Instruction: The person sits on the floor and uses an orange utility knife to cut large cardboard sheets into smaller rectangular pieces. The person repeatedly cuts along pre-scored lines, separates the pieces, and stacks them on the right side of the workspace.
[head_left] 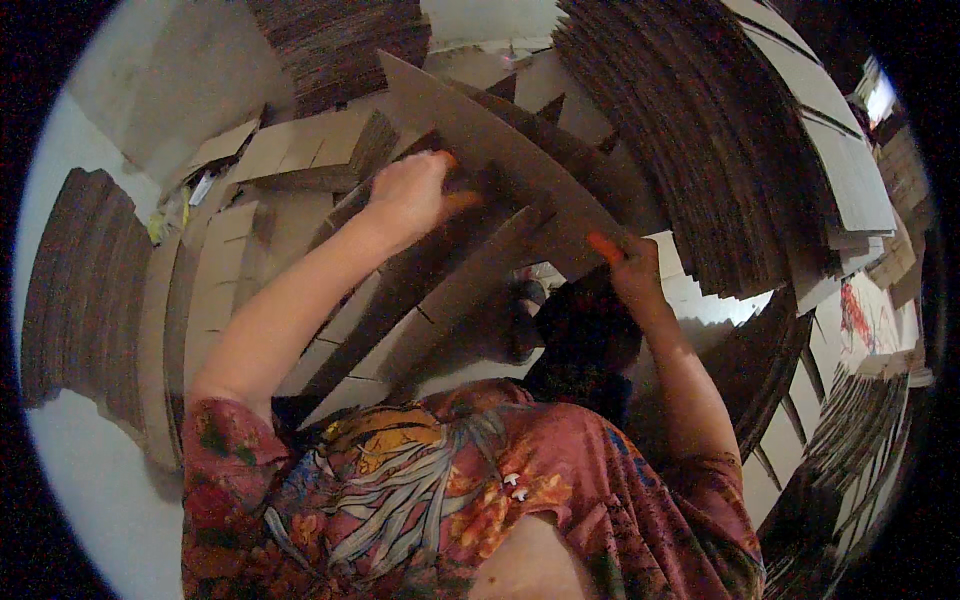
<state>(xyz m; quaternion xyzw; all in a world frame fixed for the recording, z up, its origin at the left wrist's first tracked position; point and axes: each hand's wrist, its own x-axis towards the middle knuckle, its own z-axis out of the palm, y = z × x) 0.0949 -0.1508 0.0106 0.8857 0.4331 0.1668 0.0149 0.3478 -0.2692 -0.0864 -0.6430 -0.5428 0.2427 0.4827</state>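
A flat brown cardboard sheet (500, 140) slants across the middle, from upper left down to my right hand. My right hand (635, 275) grips its lower right end, with an orange-covered thumb lying on the face. My left hand (412, 200) is left of the sheet, over dark cardboard pieces. Its orange-covered thumb and a finger stand apart with nothing visible between them; the other fingers are curled and partly hidden. Below it lies a slotted cardboard strip (470, 275). Behind the sheet, pointed cardboard corners (548, 112) stick up.
A tall curved stack of cardboard sheets (690, 130) rises at the right. More stacks stand at the far left (85, 290), at the back (340, 45) and at lower right (850, 440). Slotted cardboard bundles (310, 145) lie at the upper left. Dark-clad legs (590, 330) show below the sheet.
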